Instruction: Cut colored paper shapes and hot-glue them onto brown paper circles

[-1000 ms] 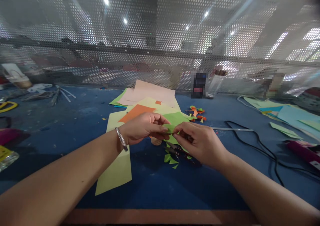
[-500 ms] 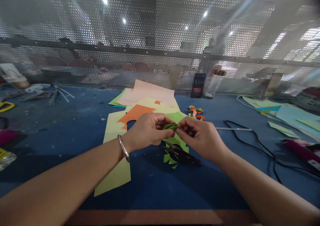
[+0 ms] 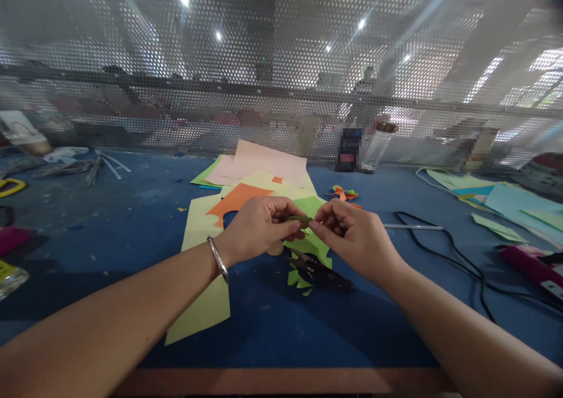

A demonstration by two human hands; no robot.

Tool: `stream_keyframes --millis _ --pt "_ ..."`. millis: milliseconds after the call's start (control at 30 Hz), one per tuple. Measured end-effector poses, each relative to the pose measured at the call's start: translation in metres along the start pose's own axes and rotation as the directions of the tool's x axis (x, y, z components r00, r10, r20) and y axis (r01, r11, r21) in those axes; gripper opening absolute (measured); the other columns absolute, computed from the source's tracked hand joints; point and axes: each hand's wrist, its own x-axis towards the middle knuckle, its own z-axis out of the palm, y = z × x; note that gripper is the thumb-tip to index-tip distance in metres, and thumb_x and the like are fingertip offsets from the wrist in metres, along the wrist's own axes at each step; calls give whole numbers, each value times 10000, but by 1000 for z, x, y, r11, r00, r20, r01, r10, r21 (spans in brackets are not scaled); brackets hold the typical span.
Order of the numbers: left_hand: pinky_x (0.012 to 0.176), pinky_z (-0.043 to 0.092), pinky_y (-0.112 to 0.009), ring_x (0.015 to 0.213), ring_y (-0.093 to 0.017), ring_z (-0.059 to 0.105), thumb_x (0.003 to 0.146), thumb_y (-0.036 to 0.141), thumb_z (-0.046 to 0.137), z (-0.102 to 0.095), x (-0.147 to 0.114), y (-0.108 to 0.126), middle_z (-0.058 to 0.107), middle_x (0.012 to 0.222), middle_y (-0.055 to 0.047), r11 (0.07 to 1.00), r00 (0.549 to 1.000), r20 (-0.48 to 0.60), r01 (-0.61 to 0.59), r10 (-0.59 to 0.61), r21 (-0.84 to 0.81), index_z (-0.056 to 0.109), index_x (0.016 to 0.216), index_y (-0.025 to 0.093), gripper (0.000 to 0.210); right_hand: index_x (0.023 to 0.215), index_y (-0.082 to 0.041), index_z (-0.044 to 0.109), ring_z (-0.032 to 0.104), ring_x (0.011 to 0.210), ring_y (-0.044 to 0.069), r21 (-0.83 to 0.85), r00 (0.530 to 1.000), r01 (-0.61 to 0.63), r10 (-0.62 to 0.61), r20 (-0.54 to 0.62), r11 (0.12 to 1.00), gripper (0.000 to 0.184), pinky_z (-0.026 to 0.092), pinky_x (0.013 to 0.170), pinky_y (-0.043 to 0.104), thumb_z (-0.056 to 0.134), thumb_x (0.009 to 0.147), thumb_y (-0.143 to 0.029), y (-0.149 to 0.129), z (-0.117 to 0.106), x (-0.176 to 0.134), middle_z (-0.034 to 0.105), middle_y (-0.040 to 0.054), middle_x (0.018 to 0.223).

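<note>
Over the middle of the blue table, my left hand pinches a small green paper piece between thumb and fingers. My right hand has its thumb and index finger closed on the right end of the same piece. The fingers hide most of its shape. Below the hands lie black-handled scissors, blades pointing left, across a green paper sheet. Small green offcuts rest beside the blades. An orange sheet with a cut-out edge lies behind my left hand.
Pale yellow paper lies under my left wrist, pink sheets farther back. Orange and green paper scraps sit beyond my right hand. To the right are a black cable, a magenta tool and blue paper. A perforated metal screen borders the back.
The green paper piece has turned from showing its broad face to a thin, edge-on strip. Both hands have shifted only slightly and still hold it.
</note>
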Motion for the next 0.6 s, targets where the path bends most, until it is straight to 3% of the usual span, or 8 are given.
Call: stream_keyframes --millis 267,467,600 --pt "713 590 -274 781 -173 758 847 256 729 0 1 2 765 824 -64 999 1000 11 -17 18 -42 700 970 136 174 872 -192 626 475 574 114 41 999 -5 3 51 999 128 371 513 241 628 909 -315 -1 -1 0 536 -24 663" --pt "622 543 -236 740 -155 722 870 269 686 2 -3 3 757 822 -56 993 997 -9 -77 78 93 680 982 158 158 840 -190 612 471 568 111 52 997 -8 4 81 999 122 370 517 239 625 899 -296 -3 -1 0 539 -26 659" --pt "549 464 -215 633 -116 626 879 288 651 5 -7 7 708 771 -18 952 987 -29 -142 156 273 684 981 176 155 805 -193 595 464 577 110 36 996 5 -8 90 999 97 364 524 233 616 880 -251 -4 -1 0 520 -35 649"
